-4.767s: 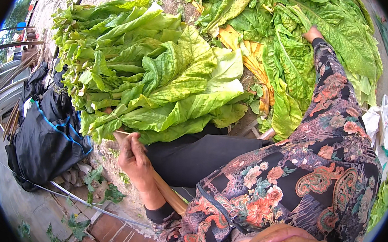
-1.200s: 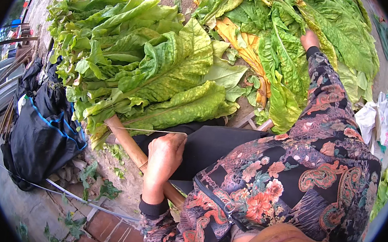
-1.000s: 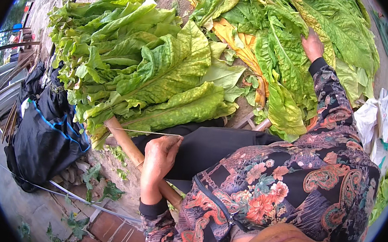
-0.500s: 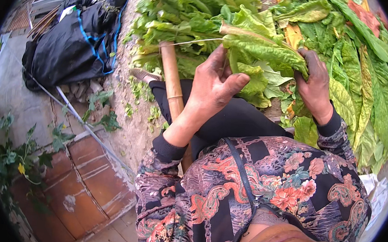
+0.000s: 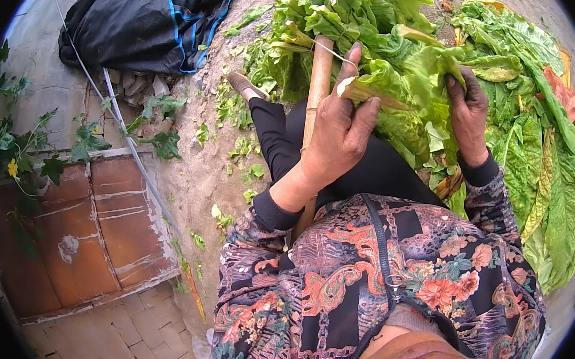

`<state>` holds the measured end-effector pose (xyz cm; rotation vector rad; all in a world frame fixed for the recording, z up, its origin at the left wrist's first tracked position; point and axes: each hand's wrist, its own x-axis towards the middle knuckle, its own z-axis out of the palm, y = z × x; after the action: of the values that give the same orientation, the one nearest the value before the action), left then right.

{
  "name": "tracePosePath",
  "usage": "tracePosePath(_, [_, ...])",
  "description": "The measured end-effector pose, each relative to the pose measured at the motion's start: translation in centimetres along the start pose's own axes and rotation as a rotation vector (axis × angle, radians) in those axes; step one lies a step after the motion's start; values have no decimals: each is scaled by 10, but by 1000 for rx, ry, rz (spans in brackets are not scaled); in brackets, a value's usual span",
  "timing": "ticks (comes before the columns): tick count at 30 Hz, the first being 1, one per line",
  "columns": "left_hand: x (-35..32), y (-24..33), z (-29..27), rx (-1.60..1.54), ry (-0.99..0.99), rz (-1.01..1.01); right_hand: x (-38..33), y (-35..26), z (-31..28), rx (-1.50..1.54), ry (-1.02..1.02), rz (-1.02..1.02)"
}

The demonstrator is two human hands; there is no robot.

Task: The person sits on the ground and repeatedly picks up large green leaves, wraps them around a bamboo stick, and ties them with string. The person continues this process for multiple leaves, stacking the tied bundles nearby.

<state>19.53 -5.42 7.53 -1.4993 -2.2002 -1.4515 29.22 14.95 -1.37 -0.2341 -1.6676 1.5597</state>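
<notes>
A broad green tobacco leaf (image 5: pixel 405 87) is stretched between my hands, its pale cut stem end toward the left. My left hand (image 5: pixel 343 133) pinches near that stem end, with its thumb and forefinger pressed close. A thin pale string (image 5: pixel 339 56) runs from the top of a bamboo pole (image 5: pixel 319 80) to my left fingers. The pole leans past my left forearm, which hides part of it. My right hand (image 5: pixel 469 117) grips the leaf's far part on the right. Beyond the pole's tip lies a thick bunch of green leaves (image 5: pixel 343 10).
A heap of large green and yellowing leaves (image 5: pixel 542 161) lies to the right, with a reddish cloth (image 5: pixel 560 94) among it. A black bag with blue trim (image 5: pixel 144 23) sits at the back left. A rusty brown panel (image 5: pixel 85 230) and a vine (image 5: pixel 27 150) are at left.
The view has swung, so the scene shifts. The leaf's stem end has come down into my left fingers, and its blade is more spread. Both hands still hold it.
</notes>
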Motion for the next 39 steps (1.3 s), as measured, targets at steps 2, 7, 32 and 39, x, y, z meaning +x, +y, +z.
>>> tracePosePath(2, [-4, 7, -2, -84, -21, 6, 13, 12, -6, 78, -143, 21])
tracePosePath(7, [-11, 9, -1, -302, -108, -103, 10, -43, 2, 147, -931, 287])
tracePosePath(32, [-42, -212, -25, 139, -285, -681, 34, 95, 110, 72, -277, 91])
tracePosePath(39, [-46, -70, -58, 608, -120, -439, -16, 42, 7, -765, -293, -257])
